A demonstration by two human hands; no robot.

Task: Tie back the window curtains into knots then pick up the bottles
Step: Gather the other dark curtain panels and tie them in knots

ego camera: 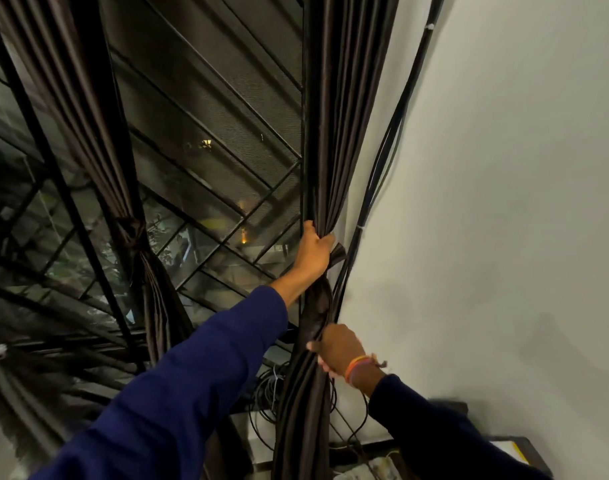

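Second curtain, knot half made.

I see the left curtain (136, 237) already tied in a knot by the window (206, 140). I work now on the right curtain (334, 133), which hangs beside the wall (504, 202) and touches the black cables (376, 188). My left hand (313, 251) has its fingers (325, 239) pressed together around the gathered cloth, above a twisted loop. My right hand (339, 348) is lower on the same cloth; I think it grips the tail, but its fingers are mostly hidden, so I cannot tell surely. I judge the next move needs the tail to pass through the loop and be pulled tight without catching the cables. No bottles are in view.
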